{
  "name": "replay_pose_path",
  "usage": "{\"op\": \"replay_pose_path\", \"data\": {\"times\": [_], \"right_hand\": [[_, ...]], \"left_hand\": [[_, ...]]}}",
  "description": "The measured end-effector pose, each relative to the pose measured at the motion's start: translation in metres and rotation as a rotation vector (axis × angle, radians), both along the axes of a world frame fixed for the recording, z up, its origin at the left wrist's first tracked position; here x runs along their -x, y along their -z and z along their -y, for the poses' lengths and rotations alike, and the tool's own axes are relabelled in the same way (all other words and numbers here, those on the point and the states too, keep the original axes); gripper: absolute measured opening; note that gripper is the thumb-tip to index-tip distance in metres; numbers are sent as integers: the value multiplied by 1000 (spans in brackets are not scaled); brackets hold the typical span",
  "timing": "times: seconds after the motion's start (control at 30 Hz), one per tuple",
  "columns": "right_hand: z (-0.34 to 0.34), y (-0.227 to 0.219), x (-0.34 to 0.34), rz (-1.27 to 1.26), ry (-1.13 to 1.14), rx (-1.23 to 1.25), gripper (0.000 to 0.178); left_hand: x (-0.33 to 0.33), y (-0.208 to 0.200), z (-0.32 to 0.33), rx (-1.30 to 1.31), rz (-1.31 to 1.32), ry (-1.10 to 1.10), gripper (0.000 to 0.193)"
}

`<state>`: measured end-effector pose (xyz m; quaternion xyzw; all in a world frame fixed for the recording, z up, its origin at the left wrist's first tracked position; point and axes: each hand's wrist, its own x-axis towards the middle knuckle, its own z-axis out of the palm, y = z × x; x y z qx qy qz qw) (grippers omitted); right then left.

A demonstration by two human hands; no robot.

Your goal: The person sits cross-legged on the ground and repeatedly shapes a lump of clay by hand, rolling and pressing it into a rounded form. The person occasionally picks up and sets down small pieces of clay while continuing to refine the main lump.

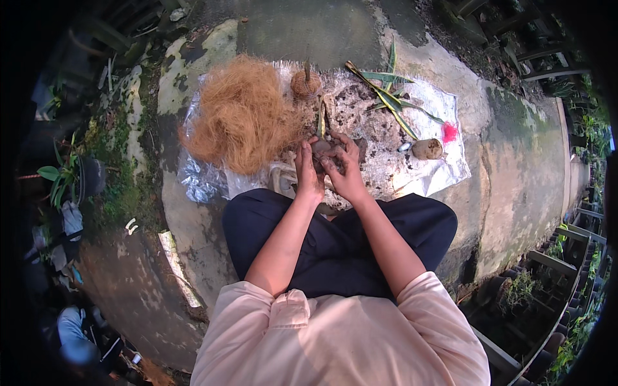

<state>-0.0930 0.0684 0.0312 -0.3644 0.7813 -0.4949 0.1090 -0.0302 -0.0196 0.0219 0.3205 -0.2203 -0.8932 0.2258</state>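
Note:
Between my two hands sits a dark clump of soil (320, 149), with a yellow-edged snake plant leaf (322, 121) standing up out of it. My left hand (309, 168) cups the clump's left side, fingers pointing away from me. From the right, my right hand (345, 168) presses on it with bent fingers. The clump's underside is hidden by my hands. Beyond them stands a brown fibre-wrapped ball (306, 84) with a thin stem rising from it. Left of my hands lies a big loose heap of coconut fibre (243, 119).
A soil-strewn white sack (412, 179) lies on the concrete under everything. On its right are cut snake plant leaves (391, 103), a brown soil-stained cylindrical container (427, 149), a small white object (404, 147) and pink-red string (449, 132). Clear plastic (201, 180) pokes out beneath the fibre.

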Motion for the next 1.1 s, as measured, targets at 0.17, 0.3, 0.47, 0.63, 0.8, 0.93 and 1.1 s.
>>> {"op": "replay_pose_path", "data": {"times": [0.17, 0.3, 0.47, 0.63, 0.8, 0.93, 1.1], "right_hand": [[7, 16, 9, 111, -39, 44, 24], [13, 25, 9, 154, -44, 24, 23], [6, 5, 2, 74, -20, 80, 24], [-5, -40, -4, 279, -37, 259, 47], [-14, -79, -8, 37, -140, 244, 65], [-27, -121, -3, -155, -222, 173, 87], [-27, -167, -12, -29, -341, 402, 91]], "left_hand": [[3, 8, -2, -28, 101, -33, 48], [12, 6, 0, -127, 123, -58, 51], [10, 1, -1, -61, 20, 5, 52], [-4, -48, -7, -6, -173, 114, 52], [-19, -94, -7, 145, -292, 172, 49], [-28, -143, -11, 342, -334, 232, 53], [-33, -164, -13, 765, -276, 214, 50]]}}
